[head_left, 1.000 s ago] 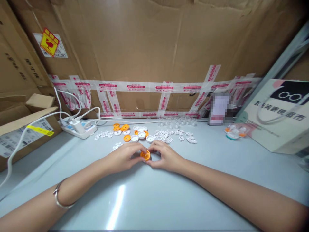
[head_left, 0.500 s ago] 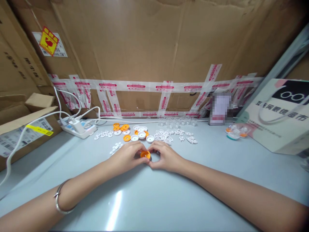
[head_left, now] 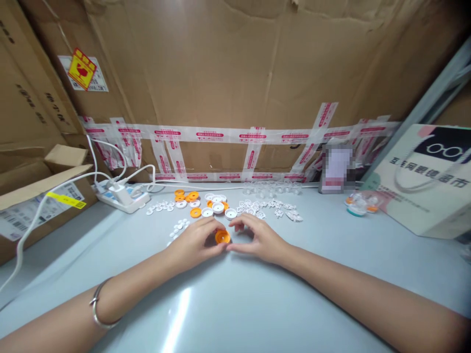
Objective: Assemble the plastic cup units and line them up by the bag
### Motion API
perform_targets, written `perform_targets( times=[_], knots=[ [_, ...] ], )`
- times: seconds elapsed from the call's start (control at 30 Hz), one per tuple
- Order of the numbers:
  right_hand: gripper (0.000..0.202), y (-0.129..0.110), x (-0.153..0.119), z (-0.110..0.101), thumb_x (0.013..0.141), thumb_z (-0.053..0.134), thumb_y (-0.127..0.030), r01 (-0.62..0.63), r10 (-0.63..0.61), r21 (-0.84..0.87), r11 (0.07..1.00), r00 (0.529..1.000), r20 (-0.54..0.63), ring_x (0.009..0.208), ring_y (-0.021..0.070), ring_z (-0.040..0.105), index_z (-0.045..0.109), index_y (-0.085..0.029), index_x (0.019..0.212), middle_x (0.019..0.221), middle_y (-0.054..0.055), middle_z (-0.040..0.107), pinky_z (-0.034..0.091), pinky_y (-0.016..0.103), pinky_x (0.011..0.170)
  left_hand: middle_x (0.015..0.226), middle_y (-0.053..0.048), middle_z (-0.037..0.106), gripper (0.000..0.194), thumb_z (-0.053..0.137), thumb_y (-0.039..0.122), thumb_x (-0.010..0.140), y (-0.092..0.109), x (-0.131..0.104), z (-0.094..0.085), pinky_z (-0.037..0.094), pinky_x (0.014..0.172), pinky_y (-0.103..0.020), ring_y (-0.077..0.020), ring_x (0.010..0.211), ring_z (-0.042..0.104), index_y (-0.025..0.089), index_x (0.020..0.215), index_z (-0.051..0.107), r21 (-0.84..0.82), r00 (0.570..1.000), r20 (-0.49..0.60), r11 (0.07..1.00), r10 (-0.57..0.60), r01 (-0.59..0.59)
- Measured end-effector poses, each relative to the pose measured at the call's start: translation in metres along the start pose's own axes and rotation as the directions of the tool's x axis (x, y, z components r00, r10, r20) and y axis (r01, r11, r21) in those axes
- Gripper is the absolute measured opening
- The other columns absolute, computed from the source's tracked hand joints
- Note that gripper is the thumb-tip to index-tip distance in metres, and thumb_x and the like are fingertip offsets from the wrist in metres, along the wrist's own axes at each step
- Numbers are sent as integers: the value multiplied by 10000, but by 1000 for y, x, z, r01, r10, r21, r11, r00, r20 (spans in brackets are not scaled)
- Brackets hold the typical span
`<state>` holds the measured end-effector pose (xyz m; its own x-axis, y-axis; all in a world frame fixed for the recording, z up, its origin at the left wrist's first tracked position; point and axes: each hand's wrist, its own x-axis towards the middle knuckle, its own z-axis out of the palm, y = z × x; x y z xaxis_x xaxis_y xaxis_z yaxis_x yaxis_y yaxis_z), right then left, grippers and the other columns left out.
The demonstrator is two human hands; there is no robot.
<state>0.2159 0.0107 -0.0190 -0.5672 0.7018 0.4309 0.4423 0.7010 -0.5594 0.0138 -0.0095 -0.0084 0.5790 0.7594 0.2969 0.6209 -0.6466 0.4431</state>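
Observation:
An orange round plastic cup-like part (head_left: 222, 237) with a small light spot in its middle is gripped between the thumb and fingers of my left hand (head_left: 198, 240). My right hand (head_left: 259, 238) is just to the right of it, thumb and fingers apart, its thumb tip close to the part's lower edge. Beyond my hands lie orange rings (head_left: 196, 212) and white round cups (head_left: 218, 208). Small white discs (head_left: 179, 226) are scattered left of them, and white lattice-like pieces (head_left: 250, 208) lie to the right.
Clear plastic domes (head_left: 272, 188) line the back of the table. A power strip (head_left: 123, 196) with white cables and an open carton (head_left: 44, 196) stand left. On the right are a paper bag (head_left: 423, 186), a blurred-out upright object (head_left: 335, 169) and some domed pieces (head_left: 358, 205).
My right hand's fingers have opened and drawn back from the orange part, which stays in my left hand. The whole view has shifted slightly.

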Motion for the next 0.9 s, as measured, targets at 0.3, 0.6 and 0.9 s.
perform_targets(
  times=[0.3,0.6,0.9],
  knots=[
    [208,46,12,-104,739,569,-348,-415,485,-381,826,868,106,718,176,564,631,-161,807,785,51,625,428,281,653,1122,-58,590,280,512,382,850,0,-9,-5,416,907,-340,-193,1054,540,211,1072,526,2,990,-132,998,58,-58],
    [204,52,2,-105,704,520,-189,-186,358,-431,883,862,360,721,151,555,671,-193,841,805,40,588,439,251,666,1081,-63,608,220,509,341,857,-1,-10,-8,423,891,-372,-197,1025,552,218,1036,549,2,982,-160,995,97,-98],
    [170,49,3,-101,675,493,-130,-158,333,-465,871,886,323,682,157,530,620,-177,778,755,36,593,409,258,628,1026,-58,619,174,526,255,853,-1,-11,-9,432,875,-339,-169,983,561,195,1011,566,-18,959,-239,987,149,-158]
  ],
)
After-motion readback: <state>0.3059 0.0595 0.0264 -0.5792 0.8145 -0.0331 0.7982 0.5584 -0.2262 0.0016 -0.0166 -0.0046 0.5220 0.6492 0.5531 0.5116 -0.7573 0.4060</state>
